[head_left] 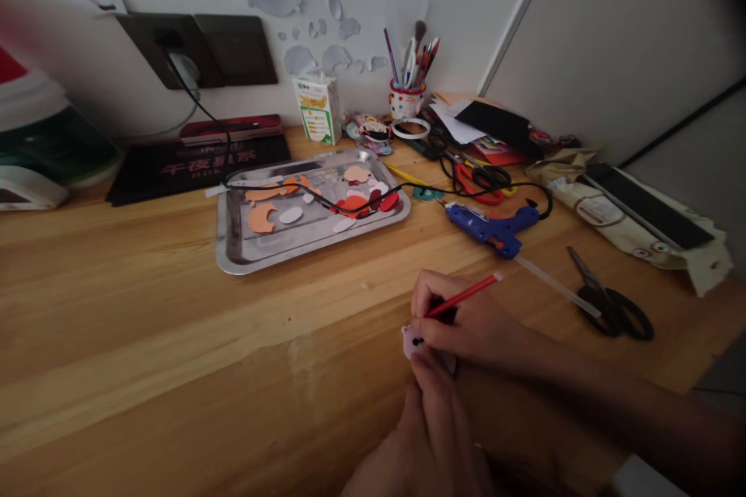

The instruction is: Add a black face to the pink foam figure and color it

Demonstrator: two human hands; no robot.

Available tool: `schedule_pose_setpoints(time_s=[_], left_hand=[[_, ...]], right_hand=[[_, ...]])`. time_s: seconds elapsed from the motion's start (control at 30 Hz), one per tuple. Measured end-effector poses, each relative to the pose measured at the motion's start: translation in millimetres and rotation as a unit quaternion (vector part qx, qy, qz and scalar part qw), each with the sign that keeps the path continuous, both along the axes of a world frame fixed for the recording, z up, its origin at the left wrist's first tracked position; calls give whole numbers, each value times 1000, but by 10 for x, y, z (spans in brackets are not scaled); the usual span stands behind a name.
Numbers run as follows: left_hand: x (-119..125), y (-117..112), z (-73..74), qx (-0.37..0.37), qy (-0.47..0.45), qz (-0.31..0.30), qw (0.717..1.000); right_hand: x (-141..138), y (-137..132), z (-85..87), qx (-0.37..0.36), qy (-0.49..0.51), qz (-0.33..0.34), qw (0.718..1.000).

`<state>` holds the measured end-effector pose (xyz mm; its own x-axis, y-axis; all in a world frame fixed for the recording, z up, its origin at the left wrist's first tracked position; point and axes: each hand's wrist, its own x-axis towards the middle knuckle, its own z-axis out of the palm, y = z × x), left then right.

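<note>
My right hand (466, 322) is closed round a red pencil (466, 294), its tip down on a small pale pink foam piece (409, 340) lying on the wooden desk (145, 342). My left hand (428, 423) comes up from below, its fingers together and pressed on the near edge of that piece, holding it flat. Most of the piece is hidden under the two hands.
A metal tray (233, 252) with several orange, red and white foam cut-outs stands behind. A blue glue gun (489, 227) with its black cord lies to the right, a clear stick (556, 286) beside it. Black scissors (611, 307), red scissors (475, 182) and a pen cup (406, 99) are near.
</note>
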<state>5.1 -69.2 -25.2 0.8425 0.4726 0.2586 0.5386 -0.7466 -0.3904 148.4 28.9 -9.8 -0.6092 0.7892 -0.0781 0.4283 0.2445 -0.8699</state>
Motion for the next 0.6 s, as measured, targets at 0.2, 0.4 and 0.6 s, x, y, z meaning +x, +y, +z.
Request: schedule_pose_setpoints(time_s=[0.2,0.4,0.6], left_hand=[[-13,39,142,-49,-11,9,999],[13,27,132,-74,-33,16,997],[139,-31,118,-55,-48,39,997]], right_hand=[[-1,-9,26,-5,5,-2,1000],[5,-10,0,-30,62,-30,997],[38,-8,30,-20,133,-109,985]])
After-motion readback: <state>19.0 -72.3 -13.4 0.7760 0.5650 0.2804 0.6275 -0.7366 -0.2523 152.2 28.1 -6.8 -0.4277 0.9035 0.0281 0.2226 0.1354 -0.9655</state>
